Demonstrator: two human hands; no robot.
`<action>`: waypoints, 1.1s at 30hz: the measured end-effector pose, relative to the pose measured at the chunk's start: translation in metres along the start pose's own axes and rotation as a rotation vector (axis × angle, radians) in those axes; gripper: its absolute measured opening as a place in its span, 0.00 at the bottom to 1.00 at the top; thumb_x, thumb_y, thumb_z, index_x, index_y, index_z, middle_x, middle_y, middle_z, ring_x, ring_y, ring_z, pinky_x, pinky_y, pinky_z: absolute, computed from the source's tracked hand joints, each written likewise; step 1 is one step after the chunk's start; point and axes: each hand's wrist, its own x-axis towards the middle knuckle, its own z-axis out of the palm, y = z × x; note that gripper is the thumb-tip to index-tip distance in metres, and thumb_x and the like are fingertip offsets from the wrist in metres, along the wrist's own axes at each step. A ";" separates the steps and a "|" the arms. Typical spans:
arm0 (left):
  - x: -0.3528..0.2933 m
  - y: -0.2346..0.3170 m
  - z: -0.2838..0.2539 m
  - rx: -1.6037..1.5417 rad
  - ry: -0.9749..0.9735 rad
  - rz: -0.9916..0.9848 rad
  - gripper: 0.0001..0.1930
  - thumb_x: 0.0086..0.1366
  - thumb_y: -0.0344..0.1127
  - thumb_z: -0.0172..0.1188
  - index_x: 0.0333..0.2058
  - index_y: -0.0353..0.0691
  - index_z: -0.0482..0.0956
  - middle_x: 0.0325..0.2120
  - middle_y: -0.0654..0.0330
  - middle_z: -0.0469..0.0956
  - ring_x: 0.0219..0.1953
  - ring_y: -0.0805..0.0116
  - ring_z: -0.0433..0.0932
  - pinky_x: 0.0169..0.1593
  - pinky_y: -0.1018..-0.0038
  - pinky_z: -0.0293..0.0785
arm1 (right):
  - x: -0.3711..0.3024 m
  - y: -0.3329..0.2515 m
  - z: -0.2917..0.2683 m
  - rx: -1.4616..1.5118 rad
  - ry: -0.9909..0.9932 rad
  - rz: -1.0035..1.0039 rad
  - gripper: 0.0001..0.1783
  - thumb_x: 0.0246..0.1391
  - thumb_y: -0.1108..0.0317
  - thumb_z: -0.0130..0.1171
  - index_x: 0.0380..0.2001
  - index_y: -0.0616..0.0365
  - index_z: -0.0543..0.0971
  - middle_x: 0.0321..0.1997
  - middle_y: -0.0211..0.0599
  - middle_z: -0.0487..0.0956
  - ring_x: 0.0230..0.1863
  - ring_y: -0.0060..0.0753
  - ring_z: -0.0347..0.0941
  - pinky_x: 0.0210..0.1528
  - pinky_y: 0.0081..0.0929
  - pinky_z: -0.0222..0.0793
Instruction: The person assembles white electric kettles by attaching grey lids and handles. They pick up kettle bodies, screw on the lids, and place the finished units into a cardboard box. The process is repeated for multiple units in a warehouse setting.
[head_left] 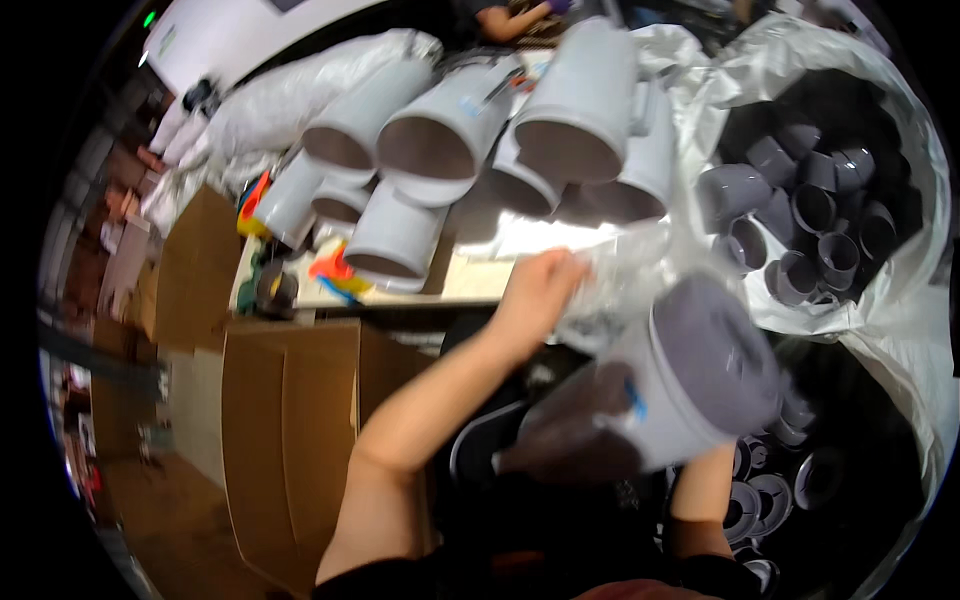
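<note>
A large grey jug [600, 410] with a dark grey lid [715, 355] is tilted in front of my body, blurred by motion. It carries a small blue mark on its side. My right hand is behind the jug and holds it; the fingers are hidden, and only the right forearm [703, 490] shows below the lid. My left hand [540, 295] is raised at the table's front edge, its fingers curled together on the edge of a crumpled clear plastic bag [630, 268]. Part of that bag hangs behind the jug.
Several pale grey jugs [575, 95] lie stacked on the table [470, 280], mouths toward me. Orange and blue pieces [335, 270] lie at its left. A cardboard box [290, 430] stands at left. At right, a white-lined bin [735, 85] contains grey cups; grey lids [770, 500] lie below.
</note>
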 end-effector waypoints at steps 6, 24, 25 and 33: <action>0.034 0.029 0.006 -0.106 0.149 0.586 0.07 0.68 0.35 0.57 0.31 0.43 0.77 0.22 0.71 0.72 0.26 0.75 0.73 0.31 0.76 0.69 | 0.056 0.031 0.029 0.323 0.137 -0.318 0.20 0.68 0.62 0.50 0.53 0.68 0.72 0.51 0.45 0.79 0.46 0.36 0.77 0.49 0.37 0.77; -0.329 -0.087 -0.030 0.209 -0.084 -0.361 0.21 0.67 0.41 0.57 0.57 0.44 0.78 0.50 0.50 0.80 0.55 0.59 0.79 0.55 0.64 0.79 | -0.207 0.029 0.167 0.255 -1.498 0.522 0.24 0.68 0.66 0.53 0.62 0.67 0.69 0.52 0.41 0.79 0.50 0.35 0.78 0.48 0.25 0.77; -0.351 -0.071 -0.034 0.647 -0.201 -0.352 0.21 0.66 0.40 0.57 0.56 0.43 0.78 0.50 0.50 0.81 0.53 0.60 0.81 0.53 0.62 0.80 | -0.222 0.000 0.195 0.287 -1.625 0.413 0.26 0.68 0.66 0.55 0.64 0.67 0.67 0.52 0.41 0.79 0.49 0.34 0.78 0.47 0.25 0.77; -0.446 -0.027 -0.161 1.361 0.688 -0.617 0.18 0.54 0.24 0.59 0.45 0.41 0.82 0.48 0.50 0.79 0.48 0.47 0.79 0.49 0.59 0.78 | -0.201 0.022 0.193 0.060 -1.456 0.592 0.29 0.60 0.76 0.64 0.63 0.57 0.67 0.50 0.40 0.79 0.42 0.26 0.78 0.44 0.24 0.75</action>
